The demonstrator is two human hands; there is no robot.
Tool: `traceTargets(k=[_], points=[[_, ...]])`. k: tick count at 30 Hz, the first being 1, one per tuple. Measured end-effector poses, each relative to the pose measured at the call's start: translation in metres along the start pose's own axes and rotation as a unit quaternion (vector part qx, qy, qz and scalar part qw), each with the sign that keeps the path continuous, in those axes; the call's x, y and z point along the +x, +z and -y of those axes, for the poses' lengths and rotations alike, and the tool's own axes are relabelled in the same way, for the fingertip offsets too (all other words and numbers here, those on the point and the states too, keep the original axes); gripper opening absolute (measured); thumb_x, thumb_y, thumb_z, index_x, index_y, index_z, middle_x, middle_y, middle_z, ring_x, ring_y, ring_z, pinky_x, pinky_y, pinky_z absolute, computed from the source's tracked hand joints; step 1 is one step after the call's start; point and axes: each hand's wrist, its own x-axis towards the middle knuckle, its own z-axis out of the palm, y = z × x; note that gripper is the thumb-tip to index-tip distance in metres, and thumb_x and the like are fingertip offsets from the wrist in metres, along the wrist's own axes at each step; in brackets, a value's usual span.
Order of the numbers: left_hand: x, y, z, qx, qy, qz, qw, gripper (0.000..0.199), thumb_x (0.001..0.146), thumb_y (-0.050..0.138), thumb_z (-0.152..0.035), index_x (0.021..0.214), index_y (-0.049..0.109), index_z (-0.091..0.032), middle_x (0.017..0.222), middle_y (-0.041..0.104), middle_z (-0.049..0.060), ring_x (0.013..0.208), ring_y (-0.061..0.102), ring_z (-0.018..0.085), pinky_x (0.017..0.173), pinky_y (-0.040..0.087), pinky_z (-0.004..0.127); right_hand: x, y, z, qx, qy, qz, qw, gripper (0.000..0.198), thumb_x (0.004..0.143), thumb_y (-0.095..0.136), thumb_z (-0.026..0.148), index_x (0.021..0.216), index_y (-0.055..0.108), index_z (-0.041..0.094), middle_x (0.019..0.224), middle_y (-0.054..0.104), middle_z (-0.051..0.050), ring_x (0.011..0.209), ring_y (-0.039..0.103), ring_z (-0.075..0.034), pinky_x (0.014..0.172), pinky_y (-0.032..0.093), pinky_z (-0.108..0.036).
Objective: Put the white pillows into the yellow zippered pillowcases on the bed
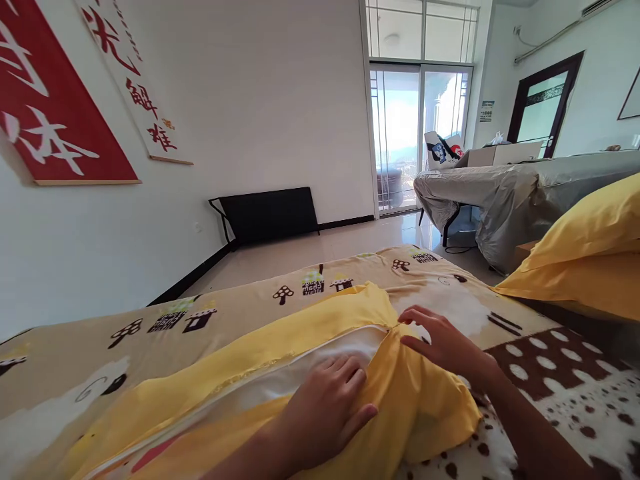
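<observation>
A yellow pillowcase (280, 333) lies across the bed, its long opening spread apart. Inside the opening shows a smooth white pillow (310, 360). My left hand (325, 407) rests on the white pillow and the near edge of the opening, fingers slightly bent and thumb held apart. At the right end of the opening, my right hand (435, 337) has its fingertips and thumb on the gathered yellow cloth. The near flap of the case falls in folds below that hand. A pink and orange print shows at the lower left of the case.
A patterned blanket (240, 313) covers the bed. Another yellow pillow (590, 247) is at the right. Beyond the bed, a black folded panel (270, 217) leans on the wall, and a plastic-covered table (480, 193) carries a cardboard box (515, 155).
</observation>
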Motion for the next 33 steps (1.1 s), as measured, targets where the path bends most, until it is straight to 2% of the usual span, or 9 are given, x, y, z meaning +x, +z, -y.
traceTargets(k=[3,5,10,14,20,24,27,30,33], points=[[0.001,0.027,0.011,-0.058,-0.025,0.021,0.998,0.037,0.09,0.034,-0.048,0.096,0.055,-0.018,0.102,0.061,0.009,0.093,0.056,0.025,0.082,0.043,0.037,-0.008,0.015,-0.03,-0.122,0.185,0.074,0.972,0.043,0.089,0.038,0.052,0.092,0.063,0.017,0.092,0.066,-0.013,0.086,0.062,-0.025,0.074,0.042,-0.034],[0.0,0.042,0.02,-0.1,-0.05,0.02,0.994,0.038,0.091,0.032,-0.048,0.095,0.055,-0.018,0.1,0.062,0.009,0.093,0.057,0.024,0.082,0.043,0.036,-0.021,0.033,-0.049,-0.137,0.238,0.139,0.952,0.052,0.089,0.032,0.056,0.078,0.064,0.016,0.082,0.067,-0.014,0.08,0.063,-0.027,0.07,0.042,-0.034],[-0.001,0.053,0.029,-0.14,-0.097,0.003,0.985,0.039,0.095,0.021,-0.039,0.095,0.054,-0.018,0.094,0.065,0.01,0.088,0.059,0.023,0.079,0.043,0.035,-0.05,0.071,-0.075,-0.02,0.246,0.079,0.966,0.057,0.09,0.022,0.055,0.072,0.06,0.017,0.085,0.064,-0.013,0.083,0.059,-0.024,0.078,0.042,-0.035],[-0.004,0.057,0.037,-0.163,-0.112,-0.028,0.98,0.043,0.094,0.019,-0.041,0.11,0.052,-0.018,0.096,0.067,0.011,0.09,0.062,0.024,0.079,0.045,0.035,-0.052,0.086,-0.061,0.096,0.213,0.038,0.972,0.049,0.089,0.026,0.053,0.083,0.062,0.02,0.088,0.064,-0.01,0.091,0.057,-0.024,0.083,0.043,-0.036],[-0.021,0.068,0.068,-0.231,-0.169,-0.161,0.944,0.054,0.089,0.026,-0.054,0.122,0.051,-0.019,0.119,0.061,0.011,0.114,0.052,0.026,0.094,0.045,0.043,-0.033,0.086,-0.027,0.343,0.255,0.01,0.904,0.05,0.086,0.03,0.059,0.098,0.061,0.022,0.084,0.066,-0.005,0.083,0.061,-0.021,0.072,0.048,-0.032],[-0.027,0.041,0.081,-0.294,-0.229,-0.189,0.909,0.055,0.088,0.023,-0.059,0.111,0.054,-0.02,0.111,0.062,0.009,0.108,0.055,0.025,0.091,0.047,0.04,-0.021,0.055,-0.049,0.254,0.243,-0.077,0.933,0.045,0.079,0.043,0.061,0.085,0.058,0.019,0.068,0.062,-0.003,0.068,0.058,-0.019,0.061,0.044,-0.029],[-0.03,0.03,0.078,-0.348,-0.2,-0.164,0.901,0.052,0.087,0.022,-0.062,0.096,0.055,-0.021,0.097,0.064,0.004,0.094,0.058,0.021,0.085,0.049,0.034,-0.027,0.048,-0.084,0.134,0.223,-0.091,0.961,0.034,0.08,0.046,0.052,0.077,0.054,0.02,0.056,0.056,0.001,0.058,0.053,-0.018,0.057,0.039,-0.028],[-0.031,0.047,0.068,-0.336,-0.166,-0.117,0.92,0.052,0.085,0.029,-0.064,0.097,0.056,-0.021,0.099,0.064,0.004,0.097,0.058,0.022,0.089,0.048,0.035,-0.042,0.068,-0.111,0.069,0.213,-0.044,0.974,0.025,0.079,0.046,0.043,0.071,0.054,0.02,0.062,0.061,-0.002,0.063,0.056,-0.019,0.06,0.039,-0.029],[-0.032,0.071,0.061,-0.282,-0.165,-0.108,0.939,0.056,0.083,0.037,-0.062,0.116,0.055,-0.021,0.118,0.061,0.009,0.11,0.053,0.027,0.098,0.042,0.041,-0.051,0.083,-0.12,0.047,0.24,-0.013,0.97,0.035,0.081,0.039,0.047,0.063,0.051,0.02,0.067,0.062,-0.004,0.068,0.056,-0.02,0.063,0.039,-0.031]])
